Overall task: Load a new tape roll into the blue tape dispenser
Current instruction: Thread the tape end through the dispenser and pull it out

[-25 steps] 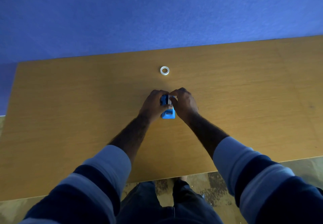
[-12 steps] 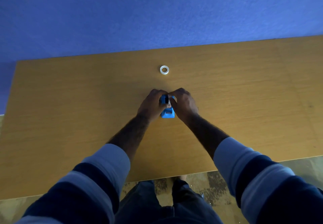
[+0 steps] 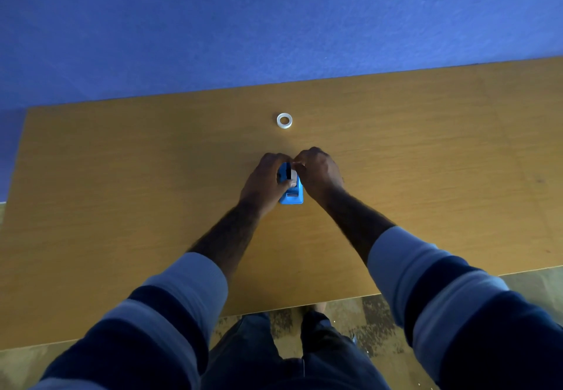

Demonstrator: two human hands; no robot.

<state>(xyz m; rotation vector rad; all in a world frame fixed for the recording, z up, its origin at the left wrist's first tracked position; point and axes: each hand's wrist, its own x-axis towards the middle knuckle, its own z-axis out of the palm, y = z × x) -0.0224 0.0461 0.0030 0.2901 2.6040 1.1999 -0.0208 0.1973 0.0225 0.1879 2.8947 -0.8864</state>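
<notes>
The blue tape dispenser (image 3: pixel 293 195) stands on the wooden table (image 3: pixel 122 191) in the middle, its cutter end toward me. My left hand (image 3: pixel 263 181) grips its left side. My right hand (image 3: pixel 318 173) curls over the top right and pinches a pale tape roll (image 3: pixel 294 174) that sits in the dispenser's upper slot. Most of that roll is hidden by my fingers. A small white ring (image 3: pixel 284 120), like a bare tape core, lies flat on the table beyond both hands.
A blue wall (image 3: pixel 274 24) rises right behind the table's far edge. The table's near edge runs below my forearms, with floor and my legs (image 3: pixel 292 353) under it.
Both hands stay on the dispenser. My right fingers have shifted slightly over the roll at the top; the dispenser and the white ring have not moved.
</notes>
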